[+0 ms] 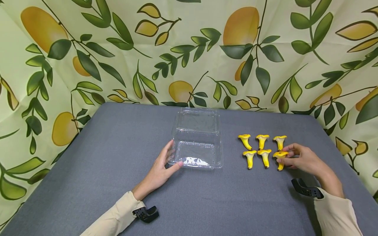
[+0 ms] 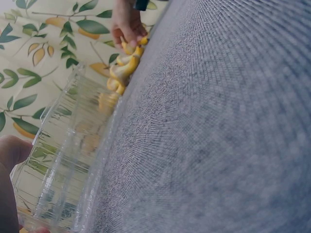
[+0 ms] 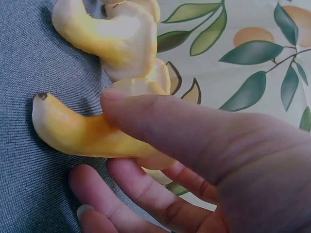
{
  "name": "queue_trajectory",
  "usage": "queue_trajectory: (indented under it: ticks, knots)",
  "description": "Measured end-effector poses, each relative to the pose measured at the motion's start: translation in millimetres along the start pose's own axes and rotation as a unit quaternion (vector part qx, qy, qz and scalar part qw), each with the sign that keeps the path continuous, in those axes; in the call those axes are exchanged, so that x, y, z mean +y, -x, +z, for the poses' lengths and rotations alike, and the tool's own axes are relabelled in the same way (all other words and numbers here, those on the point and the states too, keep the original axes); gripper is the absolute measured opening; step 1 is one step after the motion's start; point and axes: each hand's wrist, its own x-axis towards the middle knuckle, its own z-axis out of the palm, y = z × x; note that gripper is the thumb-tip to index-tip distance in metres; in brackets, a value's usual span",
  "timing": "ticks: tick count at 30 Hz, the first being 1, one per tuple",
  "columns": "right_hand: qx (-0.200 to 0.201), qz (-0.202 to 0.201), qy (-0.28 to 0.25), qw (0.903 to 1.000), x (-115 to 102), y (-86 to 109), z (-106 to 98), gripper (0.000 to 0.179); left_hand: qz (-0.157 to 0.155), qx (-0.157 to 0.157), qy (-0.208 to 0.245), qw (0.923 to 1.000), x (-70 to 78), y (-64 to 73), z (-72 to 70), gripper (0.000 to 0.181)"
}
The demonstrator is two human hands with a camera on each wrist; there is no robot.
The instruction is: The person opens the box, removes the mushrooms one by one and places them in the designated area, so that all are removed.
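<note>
A clear plastic clamshell container (image 1: 196,149) lies on the table with its lid folded back, away from me. At its near left corner my left hand (image 1: 160,168) grips the side, thumb over the front rim; the left wrist view shows the container's clear wall (image 2: 63,145) from the side. Over on the right, my right hand (image 1: 305,159) pinches the near-right yellow chanterelle mushroom (image 1: 280,157) between thumb and fingers. The right wrist view shows this mushroom (image 3: 73,128) with its dark-tipped stem pointing left, the thumb across its upper side.
Several more yellow chanterelles (image 1: 264,157) stand in two rows between the container and my right hand. Grey cloth covers the table (image 1: 206,203). A curtain with a fruit and leaf print (image 1: 195,59) hangs behind the far edge and along the sides.
</note>
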Motion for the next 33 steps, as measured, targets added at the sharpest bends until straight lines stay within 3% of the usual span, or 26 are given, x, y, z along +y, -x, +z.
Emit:
queue_trajectory:
  ticks: [12, 33]
  knots:
    - [0.008, -0.022, -0.015, 0.9996, 2.8, -0.2, 2.7, 0.055, -0.005, 0.001, -0.003, 1.0, 0.4, 0.1, -0.5, 0.084]
    - [-0.001, -0.014, -0.004, 0.9999, 6.9, 2.9, -5.5, 0.059, -0.006, 0.002, 0.001, 1.0, 0.6, 0.0, 0.0, 0.084]
